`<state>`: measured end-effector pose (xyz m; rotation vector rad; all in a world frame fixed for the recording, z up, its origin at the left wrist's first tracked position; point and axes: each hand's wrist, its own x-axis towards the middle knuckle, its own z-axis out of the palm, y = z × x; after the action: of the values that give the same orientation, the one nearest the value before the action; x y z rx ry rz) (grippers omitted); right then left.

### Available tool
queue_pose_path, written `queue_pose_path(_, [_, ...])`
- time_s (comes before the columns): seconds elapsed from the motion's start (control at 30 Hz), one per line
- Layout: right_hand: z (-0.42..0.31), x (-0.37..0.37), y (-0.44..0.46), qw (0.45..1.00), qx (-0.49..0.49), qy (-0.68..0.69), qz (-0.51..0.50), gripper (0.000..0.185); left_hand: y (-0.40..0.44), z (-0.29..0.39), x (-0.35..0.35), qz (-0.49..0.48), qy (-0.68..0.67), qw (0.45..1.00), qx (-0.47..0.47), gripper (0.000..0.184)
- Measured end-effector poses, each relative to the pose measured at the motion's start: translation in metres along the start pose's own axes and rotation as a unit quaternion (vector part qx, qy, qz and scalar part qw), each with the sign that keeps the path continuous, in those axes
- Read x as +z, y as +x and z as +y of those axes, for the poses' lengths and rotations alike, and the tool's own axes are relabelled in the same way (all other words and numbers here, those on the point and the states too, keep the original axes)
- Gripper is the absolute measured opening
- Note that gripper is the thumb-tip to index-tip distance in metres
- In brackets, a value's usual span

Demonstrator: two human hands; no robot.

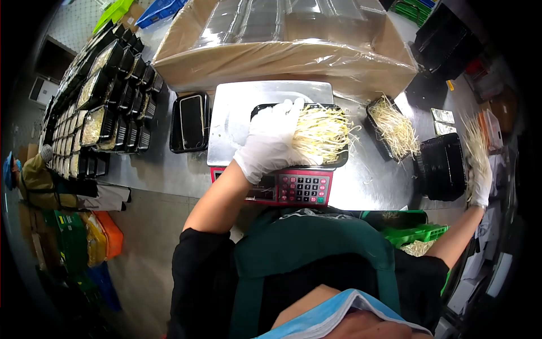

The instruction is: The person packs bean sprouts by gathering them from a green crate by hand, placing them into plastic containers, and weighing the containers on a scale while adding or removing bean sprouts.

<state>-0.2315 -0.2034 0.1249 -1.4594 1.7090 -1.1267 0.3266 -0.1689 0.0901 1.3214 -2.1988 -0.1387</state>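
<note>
A black plastic tray of bean sprouts (pixel 322 134) sits on the metal pan (pixel 234 96) of a red digital scale (pixel 323 176). My white-gloved left hand (pixel 272 135) lies over the left part of this tray, touching the sprouts, with its fingers stretched out. Far to the right, my gloved right hand (pixel 481 182) is closed around a bunch of bean sprouts (pixel 476 144), held upright beside a stack of black trays (pixel 441 167). Another tray heaped with loose sprouts (pixel 393 129) stands tilted between the scale and that stack.
Filled trays (pixel 97 125) are piled high at the left. A phone (pixel 191 121) lies in a black tray beside the scale. Behind stands a plastic-lined cardboard box (pixel 282 62). A green crate (pixel 418 233) is below the table edge; another person (pixel 39 175) is at far left.
</note>
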Motion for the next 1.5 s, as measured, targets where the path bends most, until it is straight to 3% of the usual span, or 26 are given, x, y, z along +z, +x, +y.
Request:
queue_pose_path(0.07, [0.043,-0.026,0.008,0.995,0.052,-0.080,-0.037,0.051,0.002,0.005,-0.011,-0.075,-0.009,0.997,-0.028,0.101])
queue_pose_path(0.1, [0.066,-0.028,0.013,0.975,0.075,-0.192,-0.085,0.055,0.001,0.009,-0.017,-0.077,-0.011,0.996,-0.033,0.101])
queue_pose_path(0.17, [0.075,-0.014,0.009,0.958,0.118,-0.219,-0.143,0.062,-0.001,0.013,-0.036,-0.046,0.031,0.998,-0.005,0.107])
queue_pose_path(0.2, [0.054,-0.016,0.004,0.930,0.130,-0.330,-0.096,0.060,-0.005,0.019,-0.052,-0.044,0.060,0.997,-0.012,0.110])
queue_pose_path(0.23, [0.029,-0.019,0.003,0.894,0.099,-0.429,-0.086,0.056,-0.014,0.006,-0.049,-0.013,-0.117,0.992,-0.036,0.106])
queue_pose_path(0.3, [0.020,-0.030,0.004,0.919,0.083,-0.379,-0.063,0.048,-0.030,-0.011,-0.069,0.005,-0.067,0.996,-0.063,0.105])
queue_pose_path(0.33, [0.008,-0.020,0.002,0.923,-0.014,-0.374,-0.087,0.046,-0.042,-0.032,-0.070,0.023,-0.116,0.991,-0.068,0.095])
queue_pose_path(0.37, [-0.012,0.001,-0.004,0.918,-0.111,-0.364,-0.110,0.045,-0.051,-0.043,-0.069,0.068,-0.301,0.936,-0.172,0.082])
queue_pose_path(0.47, [-0.121,0.156,-0.049,0.931,-0.269,-0.178,-0.172,0.048,-0.060,-0.072,-0.055,0.093,-0.219,0.961,-0.144,0.072])
queue_pose_path(0.53, [-0.155,0.233,-0.064,0.869,-0.400,-0.162,-0.245,0.054,-0.042,-0.067,-0.028,0.149,-0.008,0.989,0.010,0.073])
queue_pose_path(0.57, [-0.169,0.268,-0.066,0.801,-0.507,-0.147,-0.283,0.058,-0.035,-0.057,-0.015,0.167,0.024,0.984,0.048,0.075])
queue_pose_path(0.63, [-0.168,0.314,-0.067,0.738,-0.554,-0.277,-0.268,0.074,-0.027,-0.021,-0.014,0.093,-0.106,0.990,0.001,0.085])
queue_pose_path(0.67, [-0.171,0.329,-0.066,0.727,-0.565,-0.274,-0.279,0.082,-0.024,-0.015,-0.007,0.077,-0.077,0.994,-0.012,0.082])
queue_pose_path(0.7, [-0.178,0.329,-0.066,0.740,-0.512,-0.273,-0.340,0.085,-0.023,-0.010,0.000,0.060,-0.051,0.997,-0.023,0.079])
queue_pose_path(0.77, [-0.162,0.318,-0.052,0.722,-0.474,-0.351,-0.362,0.084,-0.025,-0.005,0.010,0.066,-0.177,0.982,0.019,0.061])
queue_pose_path(0.8, [-0.154,0.309,-0.048,0.725,-0.467,-0.363,-0.353,0.084,-0.028,0.000,0.012,0.076,-0.281,0.956,-0.032,0.051])
queue_pose_path(0.87, [-0.146,0.292,-0.045,0.809,-0.378,-0.240,-0.382,0.081,-0.023,-0.003,0.016,0.088,-0.322,0.942,-0.037,0.036])
queue_pose_path(0.9, [-0.141,0.288,-0.048,0.809,-0.374,-0.247,-0.381,0.081,-0.021,-0.005,0.019,0.095,-0.342,0.934,-0.039,0.030])
queue_pose_path(0.97, [-0.139,0.288,-0.056,0.802,-0.358,-0.367,-0.306,0.072,-0.019,-0.017,0.021,0.098,-0.087,0.986,0.107,0.027])
queue_pose_path(1.03, [-0.138,0.290,-0.061,0.812,-0.313,-0.408,-0.276,0.064,-0.022,-0.018,0.018,0.075,-0.036,0.991,0.106,0.026])
queue_pose_path(1.13, [-0.099,0.285,-0.046,0.848,-0.451,-0.196,-0.197,0.048,-0.020,-0.012,0.010,0.028,-0.002,0.996,0.088,0.026])
queue_pose_path(1.23, [-0.093,0.255,-0.051,0.829,-0.456,-0.250,-0.205,0.029,-0.021,-0.012,0.014,-0.004,-0.016,0.999,0.037,0.029])
queue_pose_path(1.27, [-0.084,0.238,-0.047,0.943,-0.253,-0.081,-0.201,0.026,-0.022,-0.012,0.014,-0.011,-0.012,1.000,0.003,0.033])
queue_pose_path(1.3, [-0.074,0.219,-0.043,0.978,-0.030,0.096,-0.181,0.024,-0.023,-0.011,0.013,-0.011,-0.011,1.000,0.003,0.033])
queue_pose_path(1.4, [-0.051,0.123,-0.033,0.988,-0.113,0.093,0.039,0.032,-0.023,0.001,0.000,-0.004,-0.031,0.999,-0.041,0.050])
queue_pose_path(1.5, [-0.041,0.050,-0.045,0.979,-0.177,0.063,0.082,0.039,-0.021,0.008,-0.011,-0.003,0.009,1.000,-0.009,0.058])
